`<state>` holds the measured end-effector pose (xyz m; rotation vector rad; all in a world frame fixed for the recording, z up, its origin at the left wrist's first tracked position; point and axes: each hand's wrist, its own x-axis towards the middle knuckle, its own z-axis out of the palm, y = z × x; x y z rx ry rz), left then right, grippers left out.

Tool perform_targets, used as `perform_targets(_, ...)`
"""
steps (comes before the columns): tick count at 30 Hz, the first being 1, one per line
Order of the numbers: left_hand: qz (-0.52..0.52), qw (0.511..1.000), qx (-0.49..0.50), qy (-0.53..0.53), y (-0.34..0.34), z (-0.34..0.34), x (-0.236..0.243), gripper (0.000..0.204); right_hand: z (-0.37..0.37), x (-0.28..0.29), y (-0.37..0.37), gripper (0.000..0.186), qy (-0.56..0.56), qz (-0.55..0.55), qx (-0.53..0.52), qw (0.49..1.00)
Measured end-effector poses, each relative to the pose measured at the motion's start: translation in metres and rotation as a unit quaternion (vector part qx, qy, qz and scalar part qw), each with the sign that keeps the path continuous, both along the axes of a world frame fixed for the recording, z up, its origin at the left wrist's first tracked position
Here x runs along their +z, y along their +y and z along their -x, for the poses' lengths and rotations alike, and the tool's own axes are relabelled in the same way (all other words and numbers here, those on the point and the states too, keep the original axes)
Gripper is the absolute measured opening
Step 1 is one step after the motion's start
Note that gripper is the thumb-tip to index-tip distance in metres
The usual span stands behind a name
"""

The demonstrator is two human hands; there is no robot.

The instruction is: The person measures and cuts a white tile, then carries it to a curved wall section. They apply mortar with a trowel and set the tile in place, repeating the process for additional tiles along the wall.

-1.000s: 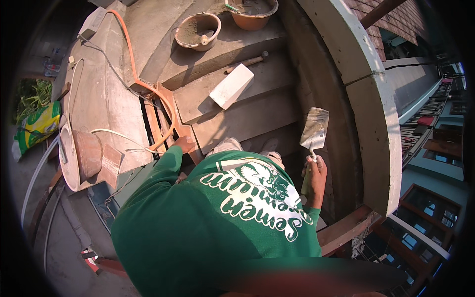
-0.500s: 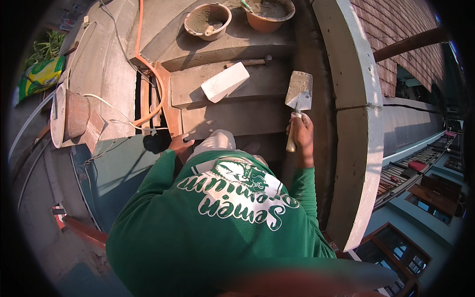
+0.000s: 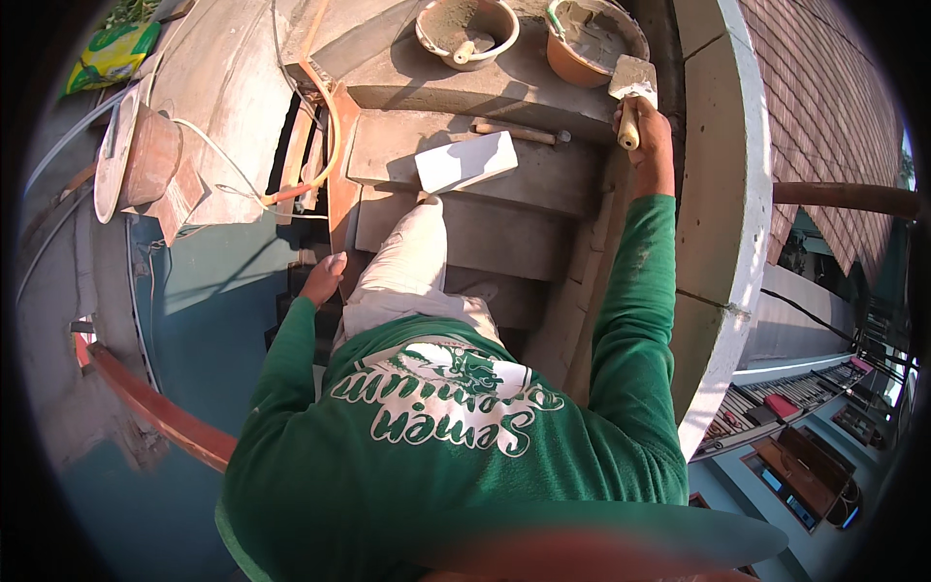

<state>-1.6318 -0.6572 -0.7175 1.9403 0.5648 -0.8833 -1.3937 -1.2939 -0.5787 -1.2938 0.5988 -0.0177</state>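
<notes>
My right hand [image 3: 648, 138] is closed round the wooden handle of a trowel [image 3: 635, 80], its arm stretched far forward. The squarish blade carries grey residue and overlaps the right rim of an orange bucket [image 3: 570, 60] of wet mortar; I cannot tell whether they touch. My left hand [image 3: 322, 281] hangs beside my left thigh with its fingers curled together, and its palm is hidden. On the step ahead a white block [image 3: 467, 162] lies slantwise, with a wooden-handled hammer [image 3: 519, 132] just behind it.
A second bucket [image 3: 456, 50], holding mortar and a handled tool, stands left of the orange one. Concrete steps [image 3: 485, 233] rise ahead beside a low wall [image 3: 722, 262] on the right. An orange hose [image 3: 335, 126], cables and a tipped bucket [image 3: 145, 155] lie left.
My right hand has carried the trowel forward and right to the orange bucket. My left hand has drawn away from the step edge, and one knee has come forward.
</notes>
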Motion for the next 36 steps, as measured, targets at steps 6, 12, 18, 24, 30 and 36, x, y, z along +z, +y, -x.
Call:
perform_targets(6, 0.181, 0.978, 0.104, -0.021, -0.055, -0.165, 0.010, 0.087, -0.145, -0.027, -0.084, 0.036, -0.081, -0.163, -0.046, 0.982)
perform_targets(12, 0.325, 0.929, 0.178, -0.019, -0.114, -0.358, -0.001, 0.098, -0.113, -0.056, 0.011, 0.049, -0.068, -0.182, -0.164, 0.967)
perform_targets(18, 0.387, 0.884, 0.261, -0.009, -0.199, -0.491, -0.023, 0.091, -0.067, -0.108, 0.175, 0.028, 0.110, -0.112, -0.060, 0.986)
perform_targets(24, 0.346, 0.926, 0.150, 0.012, -0.214, -0.535, -0.092, 0.044, -0.154, -0.117, 0.253, 0.061, 0.125, -0.128, 0.008, 0.984)
perform_targets(30, 0.296, 0.943, 0.055, -0.142, -0.210, -0.483, -0.068, 0.024, -0.170, -0.122, 0.223, 0.039, 0.150, -0.115, 0.088, 0.978)
perform_targets(36, 0.250, 0.948, 0.074, -0.183, -0.170, -0.396, 0.016, 0.040, -0.075, -0.068, 0.188, 0.030, 0.097, -0.106, 0.199, 0.969)
